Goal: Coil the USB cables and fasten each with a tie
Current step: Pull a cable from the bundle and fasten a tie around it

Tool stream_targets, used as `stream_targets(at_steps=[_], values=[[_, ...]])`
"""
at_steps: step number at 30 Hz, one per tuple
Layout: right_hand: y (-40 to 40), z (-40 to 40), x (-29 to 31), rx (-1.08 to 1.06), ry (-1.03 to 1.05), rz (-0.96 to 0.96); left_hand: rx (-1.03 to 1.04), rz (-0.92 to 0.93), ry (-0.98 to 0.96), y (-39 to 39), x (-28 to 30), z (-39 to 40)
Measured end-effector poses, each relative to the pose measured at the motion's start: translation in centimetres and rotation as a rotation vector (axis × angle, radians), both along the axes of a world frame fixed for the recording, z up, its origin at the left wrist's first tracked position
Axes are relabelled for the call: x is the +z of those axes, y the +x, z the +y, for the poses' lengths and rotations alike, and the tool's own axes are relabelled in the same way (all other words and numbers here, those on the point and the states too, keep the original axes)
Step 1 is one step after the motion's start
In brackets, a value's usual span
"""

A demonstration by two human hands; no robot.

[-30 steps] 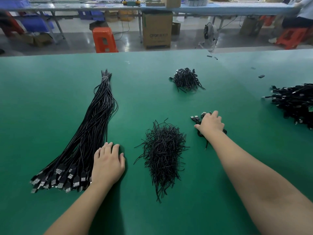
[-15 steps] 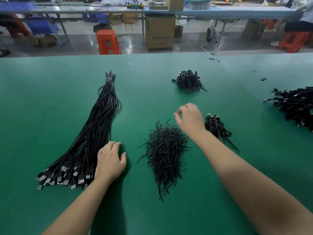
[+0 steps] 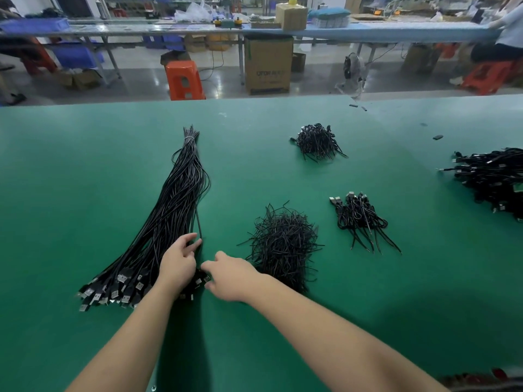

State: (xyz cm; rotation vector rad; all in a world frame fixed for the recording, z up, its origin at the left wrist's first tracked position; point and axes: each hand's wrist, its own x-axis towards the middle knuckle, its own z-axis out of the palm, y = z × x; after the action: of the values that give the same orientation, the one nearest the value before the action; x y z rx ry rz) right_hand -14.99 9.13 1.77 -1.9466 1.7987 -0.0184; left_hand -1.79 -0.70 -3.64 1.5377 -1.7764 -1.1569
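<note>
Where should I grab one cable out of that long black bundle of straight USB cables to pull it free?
Probably pinch one silver plug at the long black bundle of straight USB cables, near end. Plugs fan out there, the far end is tied; approach from the right, where the right hand reaches.

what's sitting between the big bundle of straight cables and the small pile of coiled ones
In the head view, the loose heap of black ties lies between the long cable bundle and the coiled cables, on the green table.
</note>
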Motion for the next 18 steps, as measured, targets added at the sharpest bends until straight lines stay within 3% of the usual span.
stream_targets(at_steps=[8,15,18], values=[[1.0,0.1,-1.1,-0.023,-0.02,-0.026,0.026,0.025,0.023,-0.5,0.9,0.3],[2.1,0.5,-1.7,-0.083,-0.066,-0.129,0.059,0.169,0.121,-0.1,1.4,-0.3],[1.9,0.1,-1.9,-0.08,-0.062,-0.128,0.076,0.318,0.238,0.5,1.2,-0.9]])
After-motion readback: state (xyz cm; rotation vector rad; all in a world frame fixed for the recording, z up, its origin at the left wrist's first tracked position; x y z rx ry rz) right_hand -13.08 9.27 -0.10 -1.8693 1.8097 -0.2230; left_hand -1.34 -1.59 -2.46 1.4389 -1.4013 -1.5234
